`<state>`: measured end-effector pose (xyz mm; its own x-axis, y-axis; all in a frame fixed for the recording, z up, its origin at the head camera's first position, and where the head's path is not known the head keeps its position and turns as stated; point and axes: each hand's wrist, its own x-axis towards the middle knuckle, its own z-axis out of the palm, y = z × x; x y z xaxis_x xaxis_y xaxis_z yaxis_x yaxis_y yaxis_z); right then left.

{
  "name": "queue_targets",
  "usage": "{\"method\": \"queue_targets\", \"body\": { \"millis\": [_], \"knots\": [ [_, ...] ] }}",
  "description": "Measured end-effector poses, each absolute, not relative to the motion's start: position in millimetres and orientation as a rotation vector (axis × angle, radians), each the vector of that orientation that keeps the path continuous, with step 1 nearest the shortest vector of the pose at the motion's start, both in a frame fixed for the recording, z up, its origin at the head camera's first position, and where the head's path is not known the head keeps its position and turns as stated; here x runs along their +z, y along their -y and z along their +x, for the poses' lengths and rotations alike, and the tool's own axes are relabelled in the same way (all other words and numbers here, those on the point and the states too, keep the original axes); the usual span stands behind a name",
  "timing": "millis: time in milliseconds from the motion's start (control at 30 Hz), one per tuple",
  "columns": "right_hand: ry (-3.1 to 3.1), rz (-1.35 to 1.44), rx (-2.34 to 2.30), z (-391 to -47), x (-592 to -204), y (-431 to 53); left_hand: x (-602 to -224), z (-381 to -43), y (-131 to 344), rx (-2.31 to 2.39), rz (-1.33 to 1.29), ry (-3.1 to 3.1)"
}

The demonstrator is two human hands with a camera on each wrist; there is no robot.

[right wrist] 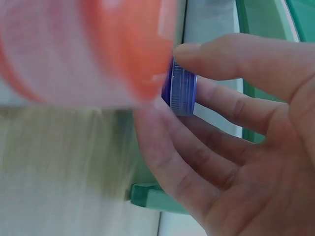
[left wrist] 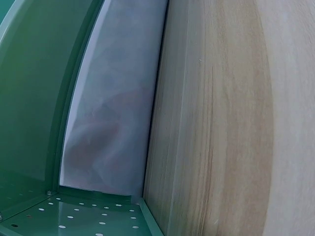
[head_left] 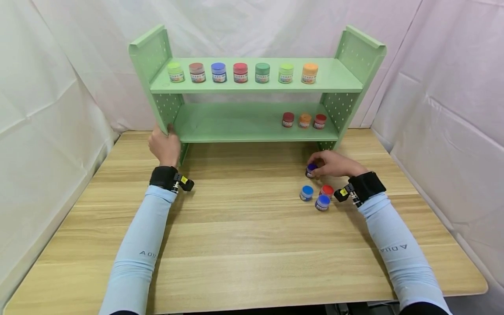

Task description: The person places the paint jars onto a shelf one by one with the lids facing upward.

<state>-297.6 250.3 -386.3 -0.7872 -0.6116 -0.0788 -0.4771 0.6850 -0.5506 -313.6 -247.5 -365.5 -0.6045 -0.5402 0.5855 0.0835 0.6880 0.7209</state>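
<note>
My left hand [head_left: 164, 146] grips the left side panel of a green two-tier shelf [head_left: 228, 122] near its lower board; in the left wrist view the hand is out of sight, with only the shelf's underside and perforated panel [left wrist: 78, 216] showing. On the table in front of the shelf's right end, my right hand [head_left: 334, 164] pinches a small dark blue jar [head_left: 310, 170] by its lid [right wrist: 183, 91] between thumb and fingers. Close to that hand stand a blue jar [head_left: 306, 193], a red-lidded jar [head_left: 327, 190] and a violet-blue jar [head_left: 322, 202].
Several colored jars line the upper board, from a lime one [head_left: 175, 72] to an orange one [head_left: 309, 73]. At the lower board's right stand a dark red jar [head_left: 288, 119], an orange jar [head_left: 304, 120] and another red jar [head_left: 320, 121]. White cloth [head_left: 445, 109] surrounds the wooden table [head_left: 252, 227].
</note>
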Motion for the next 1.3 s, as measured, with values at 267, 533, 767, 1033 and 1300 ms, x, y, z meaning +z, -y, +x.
{"method": "queue_targets", "body": {
  "millis": [267,533,767,1033,1300],
  "knots": [
    [-2.692,-0.966,-0.716,-289,-369,-243,-366,-313,247,-0.919,0.346,2.045],
    [-2.725,-1.058,-0.695,-283,-344,-230,-364,-313,247,-0.91,0.356,2.044],
    [-2.74,-1.142,-0.633,-281,-318,-208,-364,-314,247,-0.906,0.355,2.044],
    [-2.743,-1.177,-0.702,-289,-294,-186,-366,-312,248,-0.903,0.357,2.044],
    [-2.724,-1.151,-0.786,-302,-279,-171,-366,-314,248,-0.907,0.346,2.039]
  ]
}}
